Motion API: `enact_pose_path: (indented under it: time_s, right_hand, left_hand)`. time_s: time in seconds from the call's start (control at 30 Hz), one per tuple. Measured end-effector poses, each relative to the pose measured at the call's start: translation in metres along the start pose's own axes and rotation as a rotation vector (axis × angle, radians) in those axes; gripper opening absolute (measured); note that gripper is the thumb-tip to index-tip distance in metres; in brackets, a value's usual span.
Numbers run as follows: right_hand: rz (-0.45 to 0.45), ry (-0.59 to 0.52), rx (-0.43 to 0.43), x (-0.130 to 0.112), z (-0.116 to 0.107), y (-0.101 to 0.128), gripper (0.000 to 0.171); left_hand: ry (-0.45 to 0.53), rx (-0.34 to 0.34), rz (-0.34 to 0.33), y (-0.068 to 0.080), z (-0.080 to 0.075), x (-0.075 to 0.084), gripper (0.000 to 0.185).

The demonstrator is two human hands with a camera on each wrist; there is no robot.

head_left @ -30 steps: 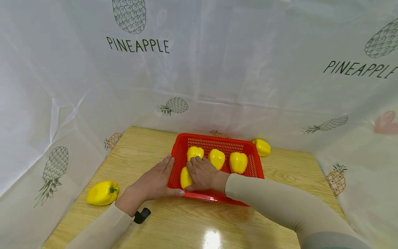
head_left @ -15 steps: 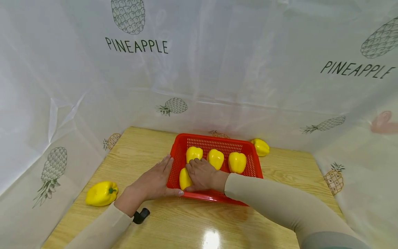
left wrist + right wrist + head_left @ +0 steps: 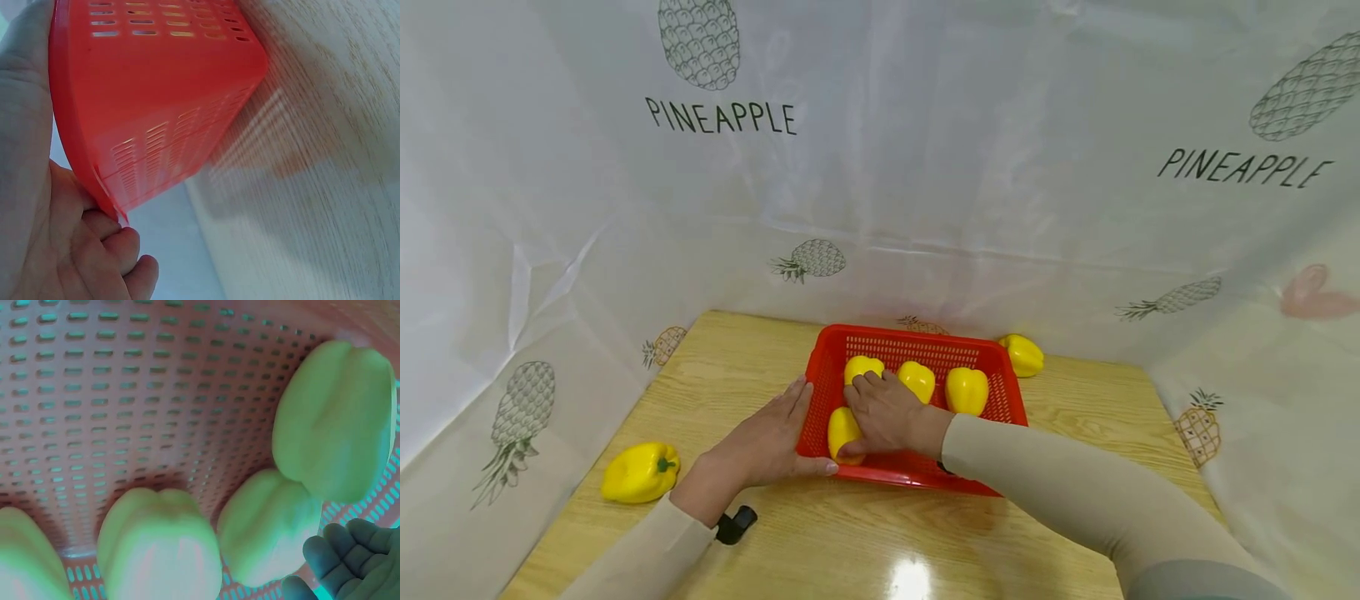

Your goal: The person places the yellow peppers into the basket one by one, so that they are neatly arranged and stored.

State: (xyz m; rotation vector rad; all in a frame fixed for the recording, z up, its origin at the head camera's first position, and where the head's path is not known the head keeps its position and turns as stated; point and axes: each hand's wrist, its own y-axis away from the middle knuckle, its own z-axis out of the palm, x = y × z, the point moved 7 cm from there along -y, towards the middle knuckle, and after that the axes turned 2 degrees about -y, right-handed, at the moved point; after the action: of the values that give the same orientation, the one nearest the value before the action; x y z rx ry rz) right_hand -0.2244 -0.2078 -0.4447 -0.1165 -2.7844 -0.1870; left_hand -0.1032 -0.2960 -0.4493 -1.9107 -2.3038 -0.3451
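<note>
Glossy wood table (image 3: 820,533) bears perforated red plastic basket (image 3: 917,479).

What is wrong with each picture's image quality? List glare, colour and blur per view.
Head view: a white glare spot on the table near the bottom edge, walls bowed by the wide lens. Left wrist view: the red basket is close and soft. Right wrist view: a greenish cast on the peppers.

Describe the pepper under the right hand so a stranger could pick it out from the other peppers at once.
Start at the red perforated plastic basket on the light wooden table. Three yellow bell peppers stand in a row along its far side; the one meant, the near yellow bell pepper, lies alone in the near left corner. It alone is under the right hand, beside the left hand against the basket's outer wall.
</note>
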Motion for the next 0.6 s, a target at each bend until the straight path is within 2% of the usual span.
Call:
enact_pose_path:
  time_s: [0.27, 0.4, 0.6]
  right_hand:
    - [0.041, -0.032, 0.035, 0.029, -0.014, 0.013, 0.091]
    - [0.074, -0.038, 0.078, 0.053, -0.026, 0.026, 0.091]
    - [0.126, -0.025, 0.142, 0.094, -0.040, 0.051, 0.083]
  left_hand:
    - [0.014, -0.005, -0.017, 0.001, -0.001, 0.001, 0.132]
    - [0.019, -0.008, -0.019, 0.000, -0.001, 0.002, 0.133]
    - [0.024, -0.010, -0.029, -0.001, 0.001, 0.000, 0.134]
